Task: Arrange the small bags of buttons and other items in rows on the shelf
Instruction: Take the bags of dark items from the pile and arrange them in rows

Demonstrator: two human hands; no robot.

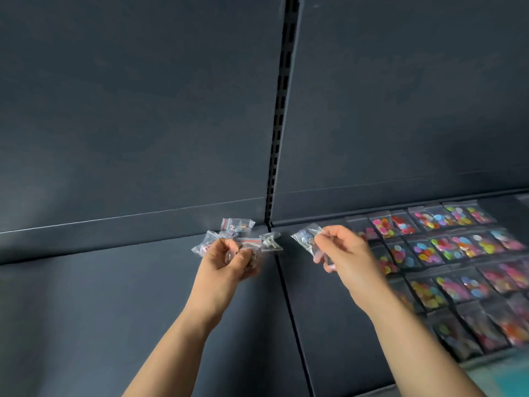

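1. A dark blue-grey metal back wall (128, 110) fills the upper part of the view, on both sides of the slotted upright.
2. The dark blue-grey flat shelf (114, 310) lies below it. A seam runs forward over the shelf from the foot of the upright.
3. The black slotted upright (282, 110) stands in the middle of the back wall and serves here as the landmark.
4. Right of the upright, rows of bags (446, 253) lie flat on the shelf. They are small clear plastic bags with round buttons in pink, yellow, blue and red, packed edge to edge.
5. The left hand (226, 262) is just left of the foot of the upright, over the shelf. Its grip is curled around a bunch of bags.
6. The right hand (343, 253) is right of the upright, near the left end of the rows. Its grip pinches a single bag between thumb and fingers.
7. The bunch of bags (237, 239) is several small clear plastic bags, some with a red strip at the seal. One of them reaches to the foot of the upright.
8. The single bag (307, 239) is small and of clear plastic, just right of the upright. Its dark content is too blurred to tell.
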